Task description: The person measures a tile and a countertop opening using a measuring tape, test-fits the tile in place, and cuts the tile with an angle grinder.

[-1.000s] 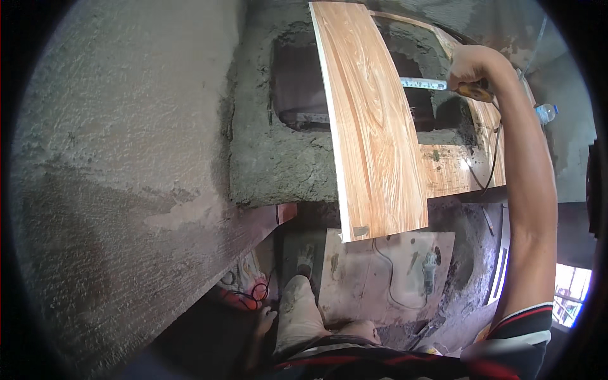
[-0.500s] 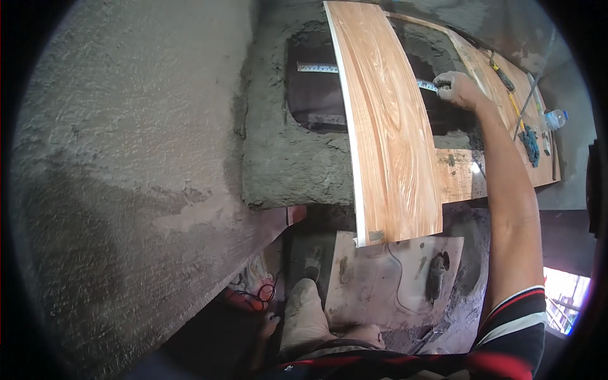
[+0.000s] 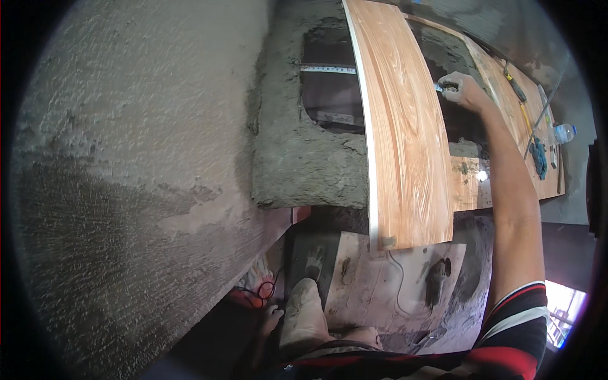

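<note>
My right hand is closed on a tape measure, beyond the right edge of a long wood-grain board. Its extended blade passes beneath the board and comes out on the left, over a dark rectangular opening in a rough cement slab. The blade's far end meets the opening's left edge. Most of the tape's body is hidden by my fingers. My left hand hangs low in shadow beside my left leg, and its fingers are too dim to read.
A rough plastered wall fills the left side. On the right, a yellow-and-black tool, a blue cloth and a plastic bottle lie on another wooden board. Below is a stained pale panel, with a red bag at the left.
The whole view has shifted, placing the slab and board farther right. Relative to the opening, the tape's end has moved left to its edge. My right hand is closer to the board.
</note>
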The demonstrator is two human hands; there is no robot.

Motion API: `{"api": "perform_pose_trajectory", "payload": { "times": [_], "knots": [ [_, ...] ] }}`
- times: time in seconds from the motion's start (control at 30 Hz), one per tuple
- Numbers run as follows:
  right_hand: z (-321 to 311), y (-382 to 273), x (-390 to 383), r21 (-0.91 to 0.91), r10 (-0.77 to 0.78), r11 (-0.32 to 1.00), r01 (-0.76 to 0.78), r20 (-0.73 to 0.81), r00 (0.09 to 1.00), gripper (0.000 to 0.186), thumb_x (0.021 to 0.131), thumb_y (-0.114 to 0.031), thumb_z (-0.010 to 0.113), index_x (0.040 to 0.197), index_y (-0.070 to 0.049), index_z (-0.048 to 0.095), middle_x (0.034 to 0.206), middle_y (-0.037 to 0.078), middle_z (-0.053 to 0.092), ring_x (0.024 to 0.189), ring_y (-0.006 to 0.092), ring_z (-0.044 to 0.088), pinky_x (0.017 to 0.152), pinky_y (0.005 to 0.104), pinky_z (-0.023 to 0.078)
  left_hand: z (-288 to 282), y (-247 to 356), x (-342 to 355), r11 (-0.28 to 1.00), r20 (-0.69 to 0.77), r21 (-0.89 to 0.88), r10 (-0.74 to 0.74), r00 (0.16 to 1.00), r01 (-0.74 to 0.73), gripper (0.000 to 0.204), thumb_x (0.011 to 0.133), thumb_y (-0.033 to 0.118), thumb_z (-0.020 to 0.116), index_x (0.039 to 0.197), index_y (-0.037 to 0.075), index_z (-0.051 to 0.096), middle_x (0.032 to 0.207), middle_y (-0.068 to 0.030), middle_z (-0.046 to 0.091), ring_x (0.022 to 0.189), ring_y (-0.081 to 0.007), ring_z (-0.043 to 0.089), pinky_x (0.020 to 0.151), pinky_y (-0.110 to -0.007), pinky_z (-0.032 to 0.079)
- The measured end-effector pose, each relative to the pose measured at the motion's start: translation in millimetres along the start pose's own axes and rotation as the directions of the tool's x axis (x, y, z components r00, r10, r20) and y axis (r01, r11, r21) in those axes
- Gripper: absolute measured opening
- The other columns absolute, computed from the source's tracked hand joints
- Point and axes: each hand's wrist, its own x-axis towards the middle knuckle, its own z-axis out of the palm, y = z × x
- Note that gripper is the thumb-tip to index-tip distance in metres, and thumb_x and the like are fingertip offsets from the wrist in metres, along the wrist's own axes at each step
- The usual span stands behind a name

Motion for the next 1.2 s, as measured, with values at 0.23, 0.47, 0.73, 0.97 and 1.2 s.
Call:
{"api": "perform_pose_trajectory", "payload": {
  "times": [0.23, 0.47, 0.73, 0.97, 1.2],
  "knots": [
    [-5.9, -5.9, 5.4, 0.012, -0.041, 0.999, 0.041, -0.023, 0.999, 0.046, 0.079, -0.024, 0.072, 0.12, -0.003, 0.072, 0.118, 0.02, 0.071, 0.111, 0.0356, 0.067, 0.1, 0.0394, 0.051, 0.6, -17.2, 1.5, 0.998, -0.02, -0.031, -0.055, 0.998, 0.054, 0.058, 0.092, 0.031, 0.073, 0.134, -0.006, 0.059, 0.131, -0.0214, 0.063, 0.122, -0.0303, 0.06, 0.103, -0.041, 0.047],
    [-5.9, -7.7, 6.2, 0.023, -0.027, 0.999, 0.028, -0.05, 0.998, 0.045, 0.08, -0.025, 0.073, 0.119, -0.003, 0.072, 0.118, 0.019, 0.071, 0.112, 0.0362, 0.066, 0.102, 0.0405, 0.051, -2.3, -30.7, 9.0, 0.999, -0.047, -0.039, -0.028, 0.999, 0.026, 0.058, 0.092, 0.032, 0.073, 0.135, -0.005, 0.059, 0.127, -0.0186, 0.064, 0.118, -0.029, 0.06, 0.1, -0.04, 0.048],
    [-3.8, -0.8, 1.5, -0.048, -0.058, 0.997, 0.053, -0.117, 0.991, 0.043, 0.081, -0.026, 0.073, 0.119, -0.005, 0.072, 0.121, 0.019, 0.07, 0.115, 0.0378, 0.064, 0.103, 0.0427, 0.05, -7.7, 16.5, 0.1, 0.994, 0.028, 0.054, -0.094, 0.995, 0.093, 0.066, 0.09, 0.035, 0.073, 0.138, -0.006, 0.056, 0.122, -0.0174, 0.066, 0.107, -0.0253, 0.064, 0.09, -0.037, 0.051],
    [-6.7, -13.3, 10.1, -0.036, -0.022, 0.999, 0.019, -0.078, 0.997, 0.044, 0.081, -0.03, 0.074, 0.12, -0.009, 0.072, 0.121, 0.018, 0.069, 0.112, 0.0373, 0.065, 0.1, 0.044, 0.051, -14.4, -21.2, 8.2, 0.992, 0.03, -0.061, -0.11, 0.993, 0.112, 0.067, 0.089, 0.036, 0.073, 0.136, -0.009, 0.056, 0.125, -0.0182, 0.066, 0.113, -0.0259, 0.063, 0.096, -0.038, 0.049],
    [-11.2, -3.6, 14.0, -0.061, -0.001, 0.998, -0.006, -0.116, 0.993, 0.043, 0.081, -0.027, 0.075, 0.12, -0.009, 0.072, 0.118, 0.017, 0.071, 0.11, 0.0356, 0.066, 0.099, 0.0428, 0.051, -13.3, -24.7, 16.0, 0.999, 0.0, -0.028, 0.018, 1.0, -0.018, 0.064, 0.089, 0.037, 0.073, 0.13, -0.01, 0.06, 0.128, -0.0235, 0.065, 0.12, -0.0327, 0.061, 0.1, -0.043, 0.048]
  ]
}}
